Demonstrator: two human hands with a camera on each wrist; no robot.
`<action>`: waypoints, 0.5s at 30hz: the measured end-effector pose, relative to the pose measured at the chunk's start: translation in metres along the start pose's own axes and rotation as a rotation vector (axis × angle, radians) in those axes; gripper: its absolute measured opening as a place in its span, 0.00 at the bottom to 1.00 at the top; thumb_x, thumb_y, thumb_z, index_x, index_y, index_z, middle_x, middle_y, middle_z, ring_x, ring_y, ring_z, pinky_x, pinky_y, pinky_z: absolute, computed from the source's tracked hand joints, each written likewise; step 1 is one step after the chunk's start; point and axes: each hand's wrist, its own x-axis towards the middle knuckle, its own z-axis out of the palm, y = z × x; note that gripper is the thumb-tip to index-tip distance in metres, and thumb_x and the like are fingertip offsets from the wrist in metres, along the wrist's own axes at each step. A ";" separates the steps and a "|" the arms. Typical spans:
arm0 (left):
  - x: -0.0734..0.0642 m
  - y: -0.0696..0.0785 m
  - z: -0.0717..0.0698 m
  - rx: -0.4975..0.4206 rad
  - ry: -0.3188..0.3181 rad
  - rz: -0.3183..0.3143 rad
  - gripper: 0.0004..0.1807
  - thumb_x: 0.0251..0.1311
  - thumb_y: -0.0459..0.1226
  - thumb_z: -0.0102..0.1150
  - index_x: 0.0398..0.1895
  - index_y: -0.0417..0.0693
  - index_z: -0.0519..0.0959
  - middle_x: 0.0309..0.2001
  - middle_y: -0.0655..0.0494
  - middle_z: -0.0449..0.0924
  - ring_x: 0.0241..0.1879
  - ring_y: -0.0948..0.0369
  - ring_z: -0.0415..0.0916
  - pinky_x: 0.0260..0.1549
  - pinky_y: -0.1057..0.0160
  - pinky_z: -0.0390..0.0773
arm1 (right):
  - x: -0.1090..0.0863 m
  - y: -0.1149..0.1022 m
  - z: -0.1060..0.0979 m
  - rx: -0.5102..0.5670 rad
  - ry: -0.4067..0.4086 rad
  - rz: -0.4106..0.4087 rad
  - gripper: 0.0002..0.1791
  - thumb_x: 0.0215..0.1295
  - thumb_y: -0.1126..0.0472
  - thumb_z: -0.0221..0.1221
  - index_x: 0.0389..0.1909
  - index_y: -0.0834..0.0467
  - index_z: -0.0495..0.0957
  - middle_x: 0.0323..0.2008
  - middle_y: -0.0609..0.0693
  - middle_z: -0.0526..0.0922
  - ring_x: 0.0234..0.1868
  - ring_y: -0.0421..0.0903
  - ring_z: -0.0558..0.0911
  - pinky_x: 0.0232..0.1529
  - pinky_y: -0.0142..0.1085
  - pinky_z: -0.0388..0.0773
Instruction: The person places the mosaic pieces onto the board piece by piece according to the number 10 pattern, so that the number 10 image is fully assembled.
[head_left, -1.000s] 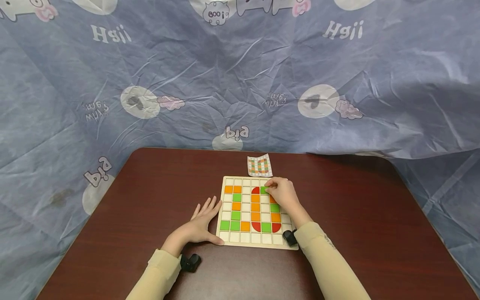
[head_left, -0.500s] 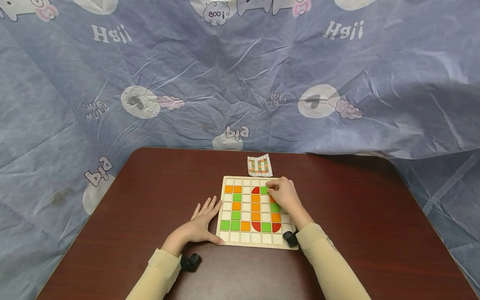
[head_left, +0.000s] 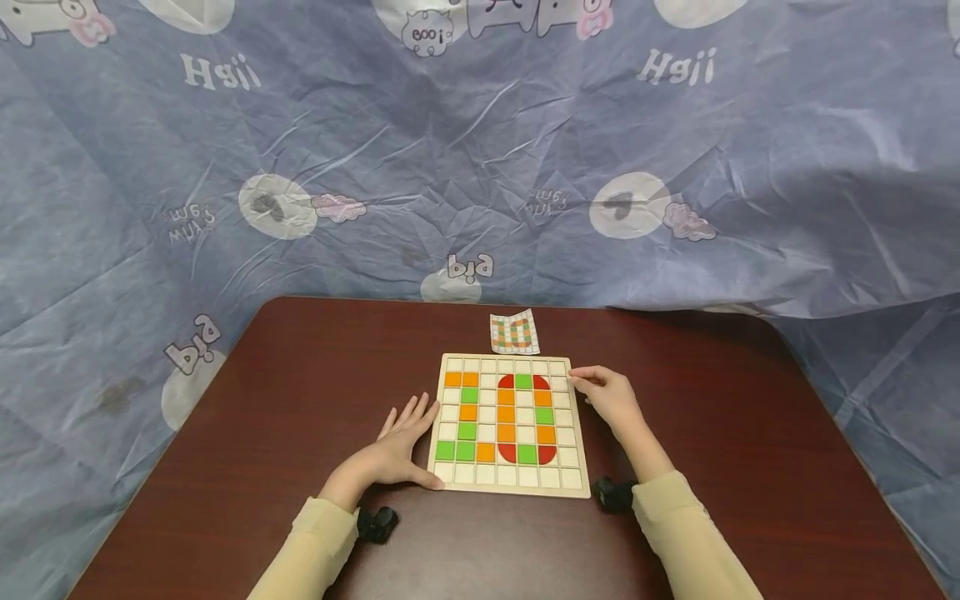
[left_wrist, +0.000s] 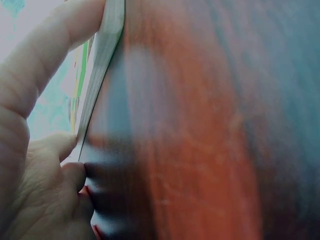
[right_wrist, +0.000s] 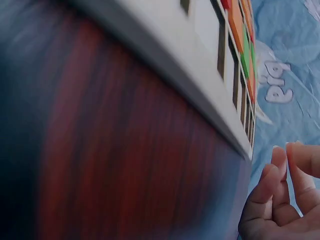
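Observation:
A pale wooden grid board lies on the table, with orange and green squares and red quarter-round pieces in its cells. My left hand rests at the board's left side, fingers spread and straight; its thumb touches the lower left corner. In the left wrist view, the thumb and fingertips meet the board's edge. Beside the upper right edge is my right hand, fingers loosely bent, with nothing seen between them. A red quarter-round piece sits in the upper right of the pattern.
Behind the board lies a small pattern card with a coloured grid, its corners curling. The dark brown table reaches back to a blue printed cloth. Black cameras are strapped to both wrists.
My right hand has let go of the red quarter-round piece in the upper right cell and moved right, off the board. The left hand has stayed at the board's left side.

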 end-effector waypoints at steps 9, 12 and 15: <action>-0.002 -0.007 -0.003 -0.040 -0.002 0.025 0.67 0.44 0.51 0.78 0.80 0.44 0.41 0.80 0.42 0.29 0.79 0.44 0.24 0.73 0.36 0.27 | -0.023 0.017 -0.027 0.034 -0.031 0.036 0.20 0.72 0.54 0.57 0.58 0.60 0.79 0.54 0.56 0.83 0.45 0.42 0.80 0.42 0.29 0.78; -0.003 -0.010 -0.003 -0.047 -0.001 0.017 0.67 0.44 0.51 0.78 0.80 0.45 0.41 0.80 0.43 0.29 0.79 0.44 0.24 0.73 0.37 0.27 | -0.031 0.021 -0.033 0.036 -0.050 0.035 0.21 0.72 0.54 0.57 0.59 0.61 0.78 0.54 0.55 0.84 0.43 0.37 0.80 0.43 0.28 0.79; -0.004 -0.012 -0.003 -0.059 0.003 0.006 0.66 0.45 0.52 0.77 0.80 0.45 0.42 0.80 0.43 0.31 0.79 0.44 0.25 0.73 0.37 0.27 | -0.037 0.024 -0.035 0.037 -0.068 0.033 0.21 0.72 0.54 0.56 0.59 0.62 0.77 0.54 0.55 0.84 0.42 0.34 0.79 0.43 0.28 0.79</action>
